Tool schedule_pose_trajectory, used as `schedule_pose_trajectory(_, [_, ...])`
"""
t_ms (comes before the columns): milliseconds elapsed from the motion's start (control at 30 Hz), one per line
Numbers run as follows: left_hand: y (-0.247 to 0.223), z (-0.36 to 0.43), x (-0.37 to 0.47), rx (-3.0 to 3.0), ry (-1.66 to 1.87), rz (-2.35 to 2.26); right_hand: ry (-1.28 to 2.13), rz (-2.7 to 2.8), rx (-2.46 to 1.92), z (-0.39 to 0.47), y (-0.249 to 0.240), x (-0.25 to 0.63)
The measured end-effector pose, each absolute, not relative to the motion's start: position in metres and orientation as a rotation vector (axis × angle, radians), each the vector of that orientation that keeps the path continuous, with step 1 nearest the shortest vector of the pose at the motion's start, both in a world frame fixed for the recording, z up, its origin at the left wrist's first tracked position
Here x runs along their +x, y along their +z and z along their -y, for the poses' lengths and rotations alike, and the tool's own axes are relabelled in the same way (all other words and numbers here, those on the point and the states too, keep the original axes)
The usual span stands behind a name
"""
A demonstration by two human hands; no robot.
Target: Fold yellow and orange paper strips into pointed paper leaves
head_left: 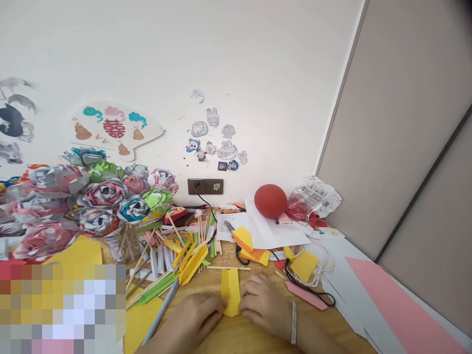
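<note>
Creased yellow paper (230, 292) — curled fingers of the left hand (199, 314) and right hand (263, 304) grip its edges; clear plastic packaging (312, 194) holds red material (298, 210).

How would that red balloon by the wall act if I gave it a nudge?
The red balloon looks inflated and seamlessly round, so it is probably light for its size. Its curved underside would likely let it roll or skid across the white paper. The taut skin might pop on something sharp.

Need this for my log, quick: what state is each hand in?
Left hand: curled, at left edge of yellow strip; pinch unclear.
Right hand: curled, at its right edge; pinch unclear.
</note>
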State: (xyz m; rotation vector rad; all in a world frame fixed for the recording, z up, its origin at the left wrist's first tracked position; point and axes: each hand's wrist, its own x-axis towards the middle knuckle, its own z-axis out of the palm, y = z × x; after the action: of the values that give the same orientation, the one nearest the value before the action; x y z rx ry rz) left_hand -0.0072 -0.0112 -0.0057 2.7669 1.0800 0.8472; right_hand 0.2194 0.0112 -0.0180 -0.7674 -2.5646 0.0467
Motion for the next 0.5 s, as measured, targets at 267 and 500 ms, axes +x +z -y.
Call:
schedule_pose_trajectory(267, [0.007,0.009,-0.002,2.917,0.814,-0.723,0.269,2.586,-0.838,-0.014,-0.017,0.219])
schedule_pose_trajectory(500, [0.003,0.013,0.002,2.737,0.695,-0.831,0.566,2.549,-0.917,-0.017,-0.017,0.223])
